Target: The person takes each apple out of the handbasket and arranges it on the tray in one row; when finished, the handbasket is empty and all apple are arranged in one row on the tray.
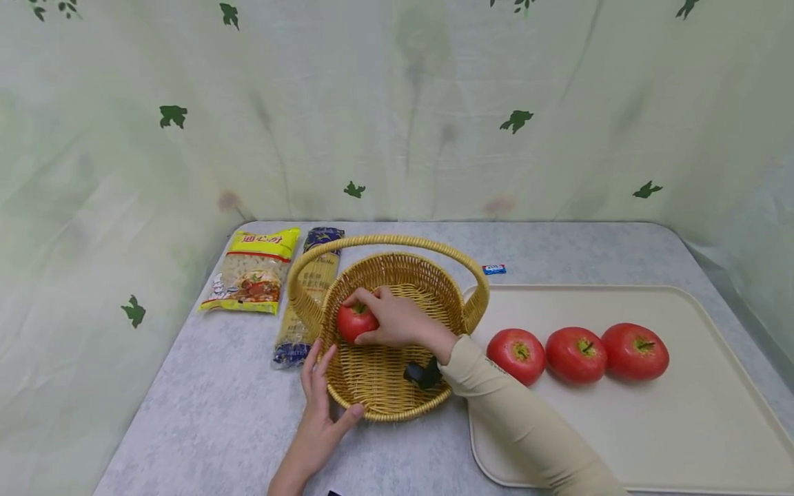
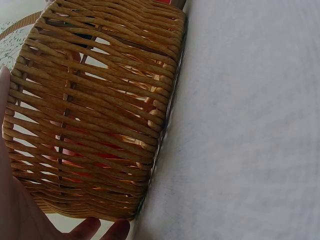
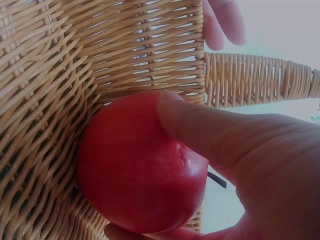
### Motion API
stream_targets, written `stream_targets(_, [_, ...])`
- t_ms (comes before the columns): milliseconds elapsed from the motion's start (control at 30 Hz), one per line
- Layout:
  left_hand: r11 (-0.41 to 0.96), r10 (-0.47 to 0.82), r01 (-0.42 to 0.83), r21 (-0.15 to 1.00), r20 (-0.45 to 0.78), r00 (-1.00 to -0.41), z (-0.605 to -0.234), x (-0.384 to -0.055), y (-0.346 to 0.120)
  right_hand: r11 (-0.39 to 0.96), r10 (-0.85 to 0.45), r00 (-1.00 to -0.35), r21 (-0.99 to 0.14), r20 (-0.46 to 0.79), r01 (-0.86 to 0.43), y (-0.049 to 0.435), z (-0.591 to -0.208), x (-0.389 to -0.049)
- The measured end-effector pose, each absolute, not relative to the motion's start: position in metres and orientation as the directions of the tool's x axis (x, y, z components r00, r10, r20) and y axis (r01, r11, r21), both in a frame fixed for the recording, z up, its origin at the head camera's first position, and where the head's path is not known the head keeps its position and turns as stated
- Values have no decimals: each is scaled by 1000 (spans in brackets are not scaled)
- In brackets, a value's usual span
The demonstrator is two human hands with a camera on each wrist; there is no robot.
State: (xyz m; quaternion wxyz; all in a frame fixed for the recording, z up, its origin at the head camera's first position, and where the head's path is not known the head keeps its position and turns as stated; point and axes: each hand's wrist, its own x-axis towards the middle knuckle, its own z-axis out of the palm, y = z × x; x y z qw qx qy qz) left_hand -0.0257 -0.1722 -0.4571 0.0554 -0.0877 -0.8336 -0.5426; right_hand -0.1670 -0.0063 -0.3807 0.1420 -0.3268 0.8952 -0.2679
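Observation:
A woven wicker basket (image 1: 397, 386) with a tall arched handle (image 1: 397, 240) stands at mid-table. Inside it, against the left wall, my right hand (image 1: 397, 318) grips a red apple (image 1: 356, 324) between thumb and fingers. The right wrist view shows this apple (image 3: 137, 165) touching the wicker. My left hand (image 1: 319, 413) rests against the basket's near left side from outside, fingers extended and spread, thumb at the rim. The left wrist view looks at the outer weave (image 2: 95, 105); the apple shows only through gaps.
Three red apples (image 1: 577, 355) lie in a row on a beige tray (image 1: 670, 427) at right. Left of the basket lie a yellow pasta bag (image 1: 251, 272) and a long spaghetti packet (image 1: 294, 331). A small blue wrapper (image 1: 494, 269) lies behind the tray.

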Motion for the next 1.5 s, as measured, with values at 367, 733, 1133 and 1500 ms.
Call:
stream_targets(367, [395, 88, 213, 894, 194, -977, -458, -26, -172, 684, -654, -750, -498, -97, -532, 0, -378, -165])
stream_targets(733, [400, 85, 213, 892, 195, -977, -459, -26, -173, 704, -639, -754, -510, -152, -494, 3, -381, -165])
stream_targets(1133, [400, 86, 221, 889, 204, -975, -461, -27, -172, 714, -627, -762, -508, -161, -481, -3, -390, -165])
stream_targets(1500, [407, 86, 228, 884, 212, -974, -460, -26, -172, 683, -666, -735, -502, -127, -531, 6, -383, -160])
